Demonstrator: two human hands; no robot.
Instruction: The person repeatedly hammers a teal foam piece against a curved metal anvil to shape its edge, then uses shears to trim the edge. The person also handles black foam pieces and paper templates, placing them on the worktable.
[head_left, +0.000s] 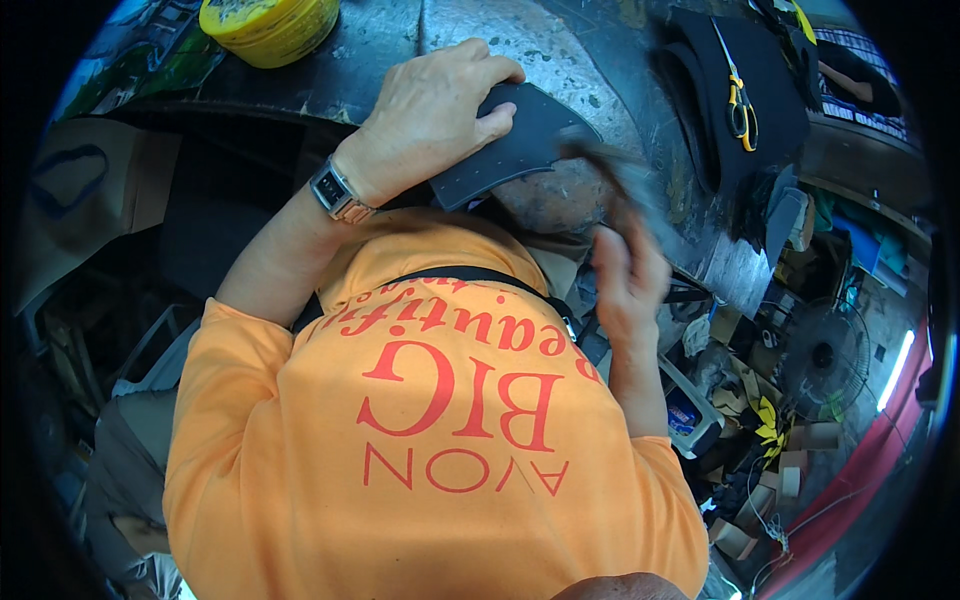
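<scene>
My left hand (pixel 440 115), with a watch on its wrist, presses a dark curved flat piece (pixel 515 135) against the worktable at its near edge. Its fingers and thumb are bent over the piece's upper left part. Small dots run along the piece's lower edge; it looks like leather or a similar sheet, but its exact kind is unclear. To the right, my right hand (pixel 630 265) is closed round the handle of a hammer (pixel 625 175), both smeared by motion. The hammer's head is beside the right end of the dark piece; whether it touches cannot be told.
A round yellow tub (pixel 270 30) stands at the far left of the worktable (pixel 640 60). Yellow-handled scissors (pixel 740 110) lie on folded black material (pixel 690 70) at the right. Boxes and scraps clutter the floor at right, near a fan (pixel 825 355).
</scene>
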